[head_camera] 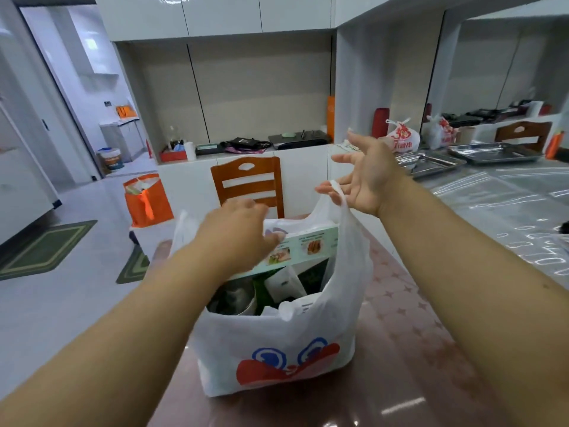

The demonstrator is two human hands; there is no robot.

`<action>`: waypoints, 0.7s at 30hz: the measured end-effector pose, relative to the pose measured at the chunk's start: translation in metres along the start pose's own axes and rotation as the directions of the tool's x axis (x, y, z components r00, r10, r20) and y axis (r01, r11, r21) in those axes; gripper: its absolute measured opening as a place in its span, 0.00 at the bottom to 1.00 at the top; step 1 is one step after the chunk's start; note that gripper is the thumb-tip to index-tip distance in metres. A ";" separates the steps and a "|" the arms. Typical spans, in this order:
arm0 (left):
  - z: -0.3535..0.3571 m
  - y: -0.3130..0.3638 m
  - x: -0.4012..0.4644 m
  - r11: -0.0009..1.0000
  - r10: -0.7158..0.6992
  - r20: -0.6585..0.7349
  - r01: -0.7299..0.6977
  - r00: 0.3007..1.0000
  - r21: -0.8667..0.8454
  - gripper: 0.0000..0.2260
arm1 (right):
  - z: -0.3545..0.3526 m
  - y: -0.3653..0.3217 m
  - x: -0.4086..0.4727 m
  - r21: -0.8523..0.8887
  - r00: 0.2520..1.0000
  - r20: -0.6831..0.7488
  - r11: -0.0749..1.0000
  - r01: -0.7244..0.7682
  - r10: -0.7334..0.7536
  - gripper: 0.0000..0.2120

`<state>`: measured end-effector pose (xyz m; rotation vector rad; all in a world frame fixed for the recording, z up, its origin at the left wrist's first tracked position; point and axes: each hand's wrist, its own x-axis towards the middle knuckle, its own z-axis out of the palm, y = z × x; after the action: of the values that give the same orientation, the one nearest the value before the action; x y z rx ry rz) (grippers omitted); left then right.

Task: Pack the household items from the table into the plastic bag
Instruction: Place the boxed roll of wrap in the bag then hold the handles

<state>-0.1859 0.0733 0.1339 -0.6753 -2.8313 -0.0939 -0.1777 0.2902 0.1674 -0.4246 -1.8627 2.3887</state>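
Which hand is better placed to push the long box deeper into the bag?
Left. The left hand already rests on the box; the right hand, fingers spread, is at the bag handle.

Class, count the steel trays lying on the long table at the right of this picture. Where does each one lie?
2. One steel tray lies nearer, just past the right hand; the other tray lies farther right, beside it. More may be hidden beyond the frame.
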 end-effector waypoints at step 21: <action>0.034 -0.002 -0.026 0.995 0.072 -0.042 -0.069 0.997 0.068 0.28 | -0.003 0.008 0.001 0.112 0.995 -0.091 0.992 0.057 -0.047 0.27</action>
<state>-0.1710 0.0636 0.0947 -0.7486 -2.7516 -0.0022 -0.1769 0.2914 0.1586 -0.4573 -1.6694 2.3872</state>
